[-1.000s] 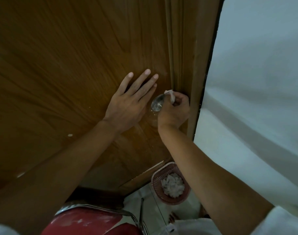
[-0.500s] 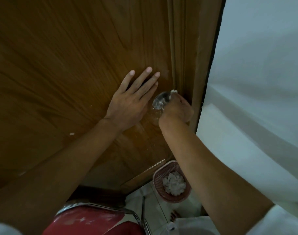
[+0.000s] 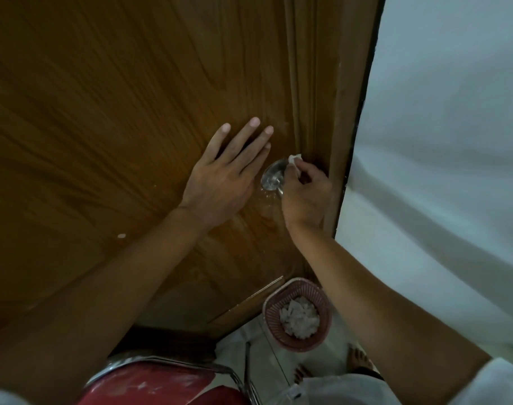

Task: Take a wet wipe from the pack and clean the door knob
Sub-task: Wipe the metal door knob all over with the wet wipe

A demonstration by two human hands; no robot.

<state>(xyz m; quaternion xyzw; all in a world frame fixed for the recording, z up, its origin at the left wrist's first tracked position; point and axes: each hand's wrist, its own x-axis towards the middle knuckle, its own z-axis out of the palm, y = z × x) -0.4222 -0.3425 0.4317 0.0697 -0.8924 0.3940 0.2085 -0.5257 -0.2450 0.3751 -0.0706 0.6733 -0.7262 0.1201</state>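
Left hand (image 3: 220, 182) flat on the door (image 3: 118, 127), palm against the wood, fingers spread and straight, gripping nothing. It lies just left of the knob (image 3: 271, 178), little finger side close to it.

Right hand (image 3: 306, 194) curled tight at the knob, fingers closed round a white wipe (image 3: 294, 159). Only a small crumpled corner of the wipe shows, poking out above the thumb and forefinger; the rest is hidden in the fist. The wipe is pressed to the knob's upper right side. Cannot tell how much of the knob it covers.

Knob is round, shiny metal, set near the door's right edge, just beside the frame (image 3: 337, 141). Its left half is bare and catches light; the right half is behind the right hand. Wet-looking gleam on the wood just below it.

Door is brown wood grain, closed against the frame. Small pale fleck on the wood left of the left forearm.

On the floor (image 3: 249, 340) at the foot of the door, under the right forearm: a reddish basket (image 3: 271, 325) with crumpled white wipes (image 3: 299, 317) heaped inside. Near it, a red chair (image 3: 150, 384) with a chrome rim, at the bottom of the view. Bare toes show on the floor right of the chair. White sleeve on the right arm at the lower right corner. Pale wall (image 3: 454, 141) right of the frame.
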